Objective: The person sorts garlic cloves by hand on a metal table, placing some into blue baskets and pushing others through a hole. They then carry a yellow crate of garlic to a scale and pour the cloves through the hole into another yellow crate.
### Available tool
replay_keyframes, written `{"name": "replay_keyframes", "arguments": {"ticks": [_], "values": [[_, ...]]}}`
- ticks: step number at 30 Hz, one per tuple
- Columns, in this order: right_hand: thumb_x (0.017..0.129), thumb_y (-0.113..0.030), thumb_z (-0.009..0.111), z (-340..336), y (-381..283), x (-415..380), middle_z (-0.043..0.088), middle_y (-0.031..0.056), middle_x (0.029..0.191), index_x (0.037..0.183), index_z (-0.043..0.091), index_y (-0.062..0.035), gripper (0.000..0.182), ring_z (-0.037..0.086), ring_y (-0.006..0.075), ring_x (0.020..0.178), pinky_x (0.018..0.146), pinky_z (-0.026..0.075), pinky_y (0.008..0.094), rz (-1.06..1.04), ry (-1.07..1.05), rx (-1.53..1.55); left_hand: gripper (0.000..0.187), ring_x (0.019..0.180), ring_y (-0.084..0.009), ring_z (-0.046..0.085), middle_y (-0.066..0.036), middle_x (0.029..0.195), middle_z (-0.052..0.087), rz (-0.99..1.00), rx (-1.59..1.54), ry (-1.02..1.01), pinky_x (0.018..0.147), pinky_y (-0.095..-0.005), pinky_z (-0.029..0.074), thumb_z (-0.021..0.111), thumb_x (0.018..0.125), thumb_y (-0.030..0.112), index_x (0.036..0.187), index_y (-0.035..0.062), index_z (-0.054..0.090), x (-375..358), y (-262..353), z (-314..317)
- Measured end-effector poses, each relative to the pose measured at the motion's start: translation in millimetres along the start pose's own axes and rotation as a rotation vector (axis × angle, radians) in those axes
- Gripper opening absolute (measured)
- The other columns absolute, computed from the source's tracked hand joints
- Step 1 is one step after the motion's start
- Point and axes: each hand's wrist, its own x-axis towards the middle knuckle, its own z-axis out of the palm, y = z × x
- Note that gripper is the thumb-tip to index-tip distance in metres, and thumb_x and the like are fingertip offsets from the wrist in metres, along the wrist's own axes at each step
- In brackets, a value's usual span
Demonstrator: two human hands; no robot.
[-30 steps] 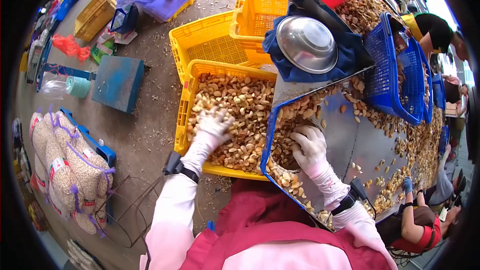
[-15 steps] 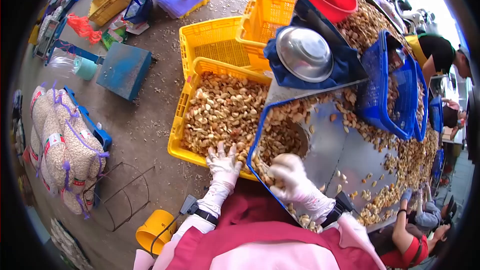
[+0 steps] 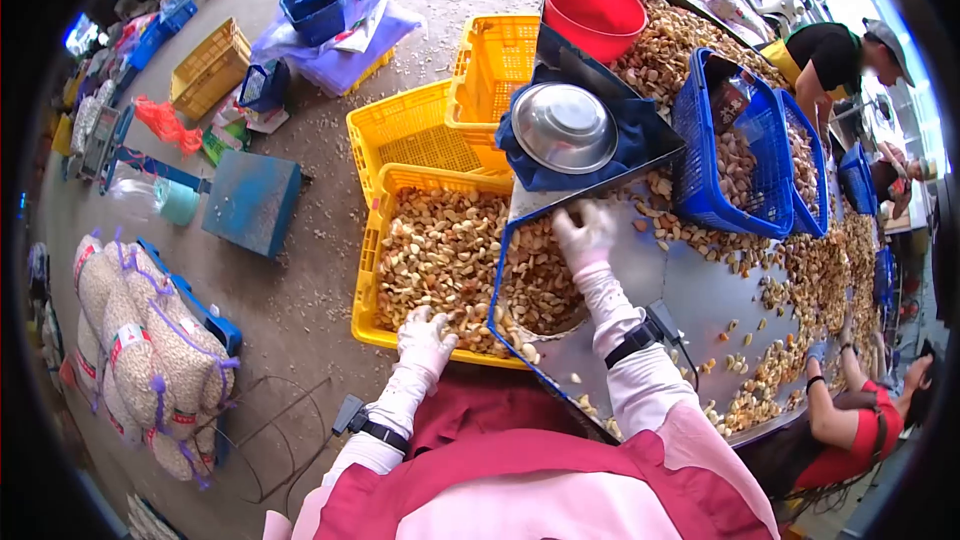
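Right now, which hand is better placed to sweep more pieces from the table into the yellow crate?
Probably the right hand: it is over the table, beside the pieces there. The left hand is at the near edge of the yellow crate.

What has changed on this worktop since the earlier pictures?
The right hand has moved away from the person, to the far side of the loose pieces on the metal table. The left hand came back from mid-crate to the near rim of the yellow crate. Whether either took or released anything is unclear. The metal bowl and red basin stayed put.
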Motion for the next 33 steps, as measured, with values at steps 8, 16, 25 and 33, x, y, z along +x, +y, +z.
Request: {"name": "replay_keyframes", "arguments": {"ticks": [8,16,25,33], "values": [[0.063,-0.015,0.072,-52.8,-69.3,-50.9,0.062,0.0143,0.101,0.101,0.07,-0.0142,0.038,0.059,0.0376,0.102,0.091,0.05,0.0485,-0.354,-0.778,-0.244,0.041,0.117,-0.0363,0.06,-0.018,0.127,0.063,0.448,-0.053,-0.252,0.101,-0.0428,0.05,0.072,0.084,0.033,0.118,0.0098,0.07,33.2,-63.6,-82.6],[0.073,-0.011,0.068,-56.1,-93.8,-100.5,0.061,0.016,0.113,0.113,0.065,-0.0082,0.04,0.059,0.0361,0.105,0.094,0.05,0.044,-0.287,-0.75,-0.102,0.038,0.111,-0.0343,0.063,-0.015,0.117,0.066,0.374,0.063,-0.378,0.096,-0.0443,0.051,0.066,0.087,0.036,0.116,0.0126,0.071,63.2,-182.3,-135.8],[0.078,-0.001,0.061,-81.5,-93.6,-124.5,0.066,0.0112,0.097,0.1,0.071,-0.0077,0.025,0.064,0.0346,0.091,0.082,0.054,0.0421,0.03,-0.165,-0.38,0.041,0.113,-0.0342,0.062,-0.017,0.12,0.064,0.13,-0.193,-0.128,0.099,-0.0414,0.049,0.069,0.087,0.028,0.122,0.0066,0.068,107.5,-171.5,-102.8],[0.08,-0.006,0.068,22.4,-153.5,-284.8,0.069,0.0074,0.084,0.094,0.067,-0.0054,0.015,0.066,0.0239,0.07,0.064,0.055,0.0342,0.571,-0.057,-0.012,0.032,0.076,-0.025,0.067,-0.007,0.095,0.068,-0.606,-1.293,-0.446,0.063,-0.0446,0.058,0.067,0.092,0.021,0.122,0.0123,0.06,204.6,-154.9,-69.8]]}}
